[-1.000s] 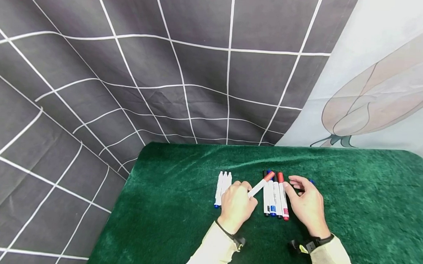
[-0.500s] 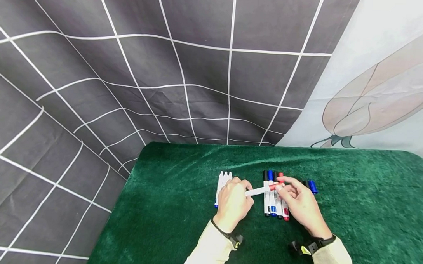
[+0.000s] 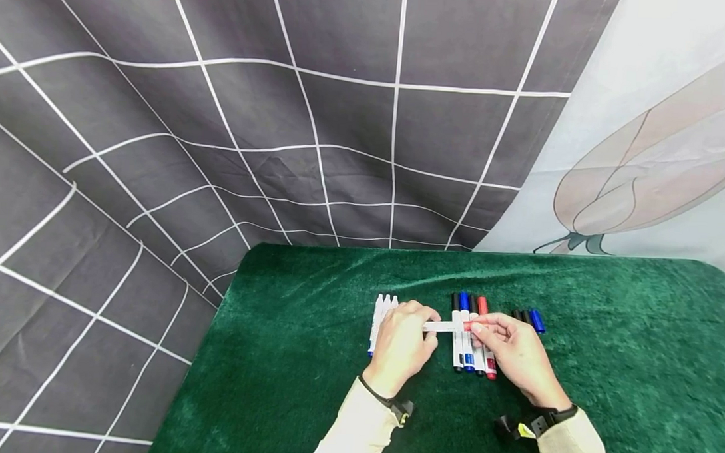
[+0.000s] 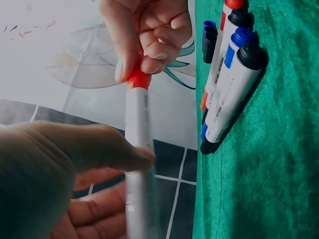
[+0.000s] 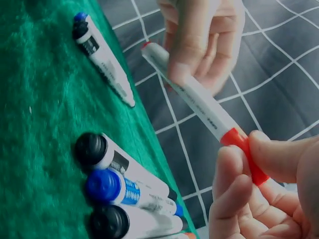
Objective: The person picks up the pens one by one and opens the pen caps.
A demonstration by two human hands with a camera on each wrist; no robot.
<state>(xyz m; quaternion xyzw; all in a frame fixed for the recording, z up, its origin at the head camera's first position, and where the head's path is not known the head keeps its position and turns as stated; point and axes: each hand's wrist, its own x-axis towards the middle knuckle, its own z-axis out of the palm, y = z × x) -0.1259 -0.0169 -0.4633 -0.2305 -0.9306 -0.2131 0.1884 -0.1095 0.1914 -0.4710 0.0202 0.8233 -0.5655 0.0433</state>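
A white marker point(image 3: 439, 327) with a red cap point(image 5: 244, 152) is held level between the two hands, over a row of markers. My left hand point(image 3: 399, 341) grips its white barrel point(image 4: 138, 119) between thumb and fingers. At the other end, my right hand point(image 3: 514, 352) pinches the red cap, which sits on the barrel. Below lie several capped markers point(image 3: 458, 343) side by side, with black, blue and red caps. Beside my left hand, uncapped white markers point(image 3: 377, 317) lie with their tips pointing away, partly hidden by that hand.
Loose caps, black and a blue one point(image 3: 536, 320), lie on the green cloth point(image 3: 633, 369) just past my right hand. A dark grid-patterned curtain point(image 3: 342, 119) hangs behind the table's far edge, with a pale printed cloth point(image 3: 652, 163) at its right.
My right hand has come left from beside the loose caps and taken hold of the marker's red cap. The marker has swung from slanting to level, still in my left hand.
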